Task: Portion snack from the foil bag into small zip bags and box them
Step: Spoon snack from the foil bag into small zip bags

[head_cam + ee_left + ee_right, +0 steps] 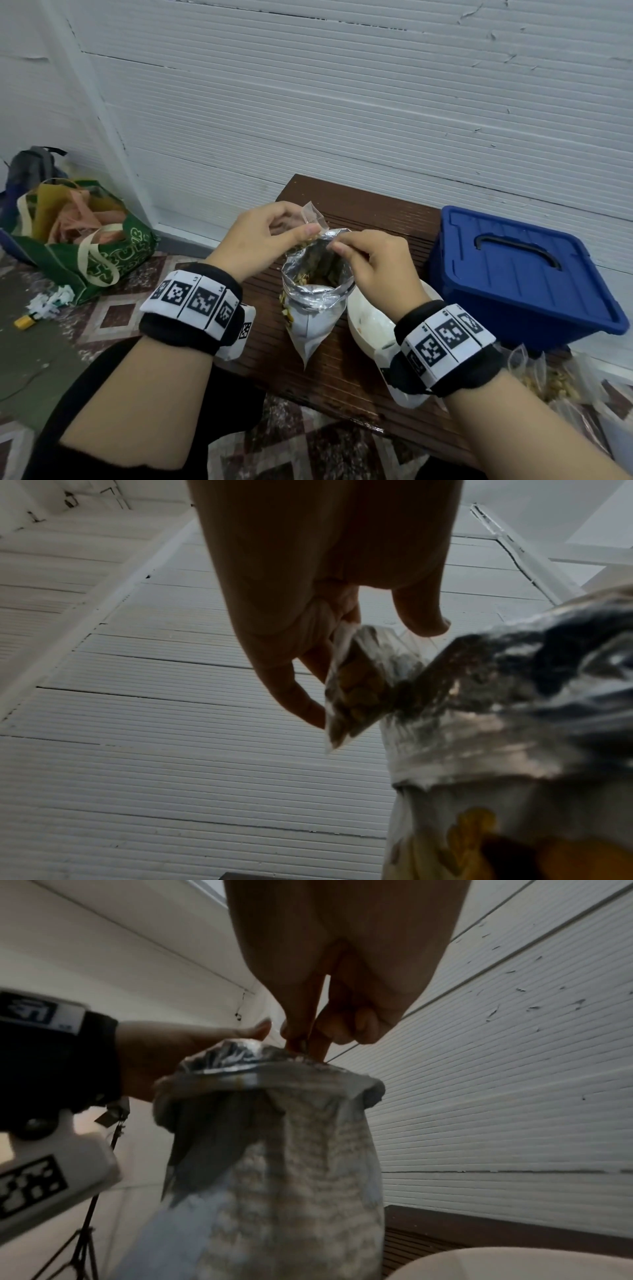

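Clearly the foil bag [317,291] is light and crinkly, standing open mid-surface; the right hand [373,263] pinches its rim at twelve o'clock. The left hand [263,236] pinches the limp, slippery zip bag [313,217] just below its mouth.

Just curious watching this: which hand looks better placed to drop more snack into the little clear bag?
Probably the right hand: its fingertips pinch at the open silver foil bag's mouth, while the left hand holds the small clear zip bag.
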